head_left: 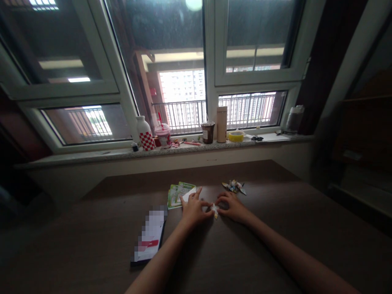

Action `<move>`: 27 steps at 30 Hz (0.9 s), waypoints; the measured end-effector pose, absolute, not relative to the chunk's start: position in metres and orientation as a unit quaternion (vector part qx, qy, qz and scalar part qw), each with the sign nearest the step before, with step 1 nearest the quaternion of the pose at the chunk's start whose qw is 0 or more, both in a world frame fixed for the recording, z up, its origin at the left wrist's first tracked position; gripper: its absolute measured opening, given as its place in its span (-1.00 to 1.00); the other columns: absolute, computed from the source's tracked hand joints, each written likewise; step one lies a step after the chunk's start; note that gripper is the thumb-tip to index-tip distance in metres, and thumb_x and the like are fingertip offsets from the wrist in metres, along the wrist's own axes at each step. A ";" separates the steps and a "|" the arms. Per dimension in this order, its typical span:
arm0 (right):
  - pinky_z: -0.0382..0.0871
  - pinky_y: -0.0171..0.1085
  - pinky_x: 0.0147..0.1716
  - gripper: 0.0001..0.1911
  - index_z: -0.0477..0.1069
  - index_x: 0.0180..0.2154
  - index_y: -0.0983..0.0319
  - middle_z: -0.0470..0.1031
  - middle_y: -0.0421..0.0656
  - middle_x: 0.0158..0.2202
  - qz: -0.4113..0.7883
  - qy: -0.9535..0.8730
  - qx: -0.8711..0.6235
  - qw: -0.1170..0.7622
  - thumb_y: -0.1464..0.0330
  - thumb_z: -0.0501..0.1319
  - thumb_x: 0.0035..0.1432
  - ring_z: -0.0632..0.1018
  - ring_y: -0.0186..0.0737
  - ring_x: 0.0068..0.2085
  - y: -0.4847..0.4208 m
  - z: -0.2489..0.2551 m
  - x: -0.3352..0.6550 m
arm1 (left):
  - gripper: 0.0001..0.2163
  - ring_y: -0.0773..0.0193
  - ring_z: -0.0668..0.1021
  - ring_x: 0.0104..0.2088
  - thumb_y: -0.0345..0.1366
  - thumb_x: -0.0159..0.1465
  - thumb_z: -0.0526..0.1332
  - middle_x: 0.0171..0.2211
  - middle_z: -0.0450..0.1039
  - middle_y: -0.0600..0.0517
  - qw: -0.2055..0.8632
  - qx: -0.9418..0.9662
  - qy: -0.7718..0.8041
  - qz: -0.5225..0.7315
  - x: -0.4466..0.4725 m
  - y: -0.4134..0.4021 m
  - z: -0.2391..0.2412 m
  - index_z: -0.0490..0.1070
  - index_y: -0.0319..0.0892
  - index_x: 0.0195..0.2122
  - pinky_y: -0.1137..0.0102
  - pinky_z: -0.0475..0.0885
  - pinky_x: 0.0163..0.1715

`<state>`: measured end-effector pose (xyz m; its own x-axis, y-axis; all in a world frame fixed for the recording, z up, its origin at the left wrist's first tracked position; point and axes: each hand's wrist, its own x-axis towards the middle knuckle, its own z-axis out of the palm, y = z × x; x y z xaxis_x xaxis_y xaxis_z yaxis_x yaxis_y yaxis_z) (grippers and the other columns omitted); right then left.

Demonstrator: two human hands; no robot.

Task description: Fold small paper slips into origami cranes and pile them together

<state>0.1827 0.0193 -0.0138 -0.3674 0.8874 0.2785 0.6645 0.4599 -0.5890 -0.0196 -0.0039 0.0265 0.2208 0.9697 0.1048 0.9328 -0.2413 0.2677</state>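
Note:
Between my two hands is a small folded paper piece [215,210], white with a yellow tip pointing toward me. My left hand [194,208] pinches its left side with thumb and forefinger, the other fingers raised. From the right, my right hand [233,207] pinches the opposite side, its fingers curled. Just beyond my right hand lie several folded paper pieces [234,186] with pointed, patterned ends, bunched together. Green and white cards [177,193] are spread beyond my left hand, with a white sheet [189,195] partly behind its fingers.
A phone or tablet [150,237] with a blurred screen lies on the brown table [101,228] left of my left forearm. Along the windowsill [183,150] stand a checkered bottle [145,134], drink cups, a tan flask [221,124], yellow tape [235,136] and scissors [256,138].

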 end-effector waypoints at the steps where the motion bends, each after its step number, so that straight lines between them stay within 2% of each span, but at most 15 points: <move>1: 0.15 -0.08 0.20 -0.78 0.57 -0.20 0.09 0.40 -0.10 0.03 0.194 -0.804 -0.482 0.289 0.24 0.32 0.07 0.35 -0.06 0.14 0.019 -0.014 0.183 | -0.71 -0.20 0.15 0.32 0.08 0.10 0.30 0.39 -0.01 0.17 0.073 0.779 0.610 0.125 -0.020 -0.005 0.026 0.56 0.31 -0.13 -0.39 -0.37 0.18; 7: 0.16 -0.11 0.20 -0.80 0.57 -0.20 0.11 0.41 -0.09 0.02 0.186 -0.803 -0.482 0.298 0.27 0.31 0.08 0.36 -0.07 0.12 0.014 -0.012 0.181 | -0.70 -0.11 0.21 0.30 0.02 0.14 0.30 0.38 0.04 0.08 0.053 0.790 0.590 0.156 -0.018 -0.010 0.021 0.53 0.26 -0.08 -0.36 -0.31 0.20; 10: 0.17 -0.11 0.19 -0.79 0.57 -0.19 0.11 0.42 -0.10 0.02 0.179 -0.805 -0.480 0.300 0.27 0.30 0.10 0.37 -0.08 0.12 0.012 -0.012 0.181 | -0.78 -0.06 0.24 0.28 -0.02 0.16 0.30 0.36 0.08 0.10 0.050 0.794 0.582 0.166 -0.018 -0.011 0.020 0.56 0.25 -0.15 -0.35 -0.27 0.21; 13: 0.18 -0.11 0.18 -0.78 0.56 -0.18 0.09 0.42 -0.11 0.04 0.179 -0.806 -0.480 0.295 0.26 0.29 0.10 0.36 -0.08 0.12 0.011 -0.012 0.181 | -0.78 -0.12 0.21 0.29 0.03 0.14 0.30 0.37 0.07 0.10 0.067 0.789 0.592 0.153 -0.019 -0.010 0.020 0.58 0.27 -0.19 -0.38 -0.29 0.19; 19: 0.18 -0.08 0.17 -0.78 0.56 -0.18 0.09 0.41 -0.10 0.05 0.170 -0.808 -0.486 0.286 0.27 0.30 0.08 0.36 -0.07 0.12 0.012 -0.010 0.181 | -0.63 -0.17 0.12 0.34 0.14 0.04 0.32 0.40 -0.01 0.06 0.089 0.786 0.598 0.128 -0.023 -0.010 0.024 0.55 0.31 -0.11 -0.37 -0.36 0.18; 27: 0.17 -0.08 0.18 -0.65 0.52 -0.15 0.11 0.36 -0.08 0.07 0.183 -0.810 -0.477 0.287 0.19 0.37 -0.02 0.34 -0.04 0.14 0.010 -0.013 0.183 | -0.61 -0.19 0.10 0.35 0.21 0.09 0.24 0.41 -0.06 0.13 0.095 0.792 0.594 0.105 -0.024 -0.011 0.027 0.50 0.37 -0.06 -0.40 -0.34 0.17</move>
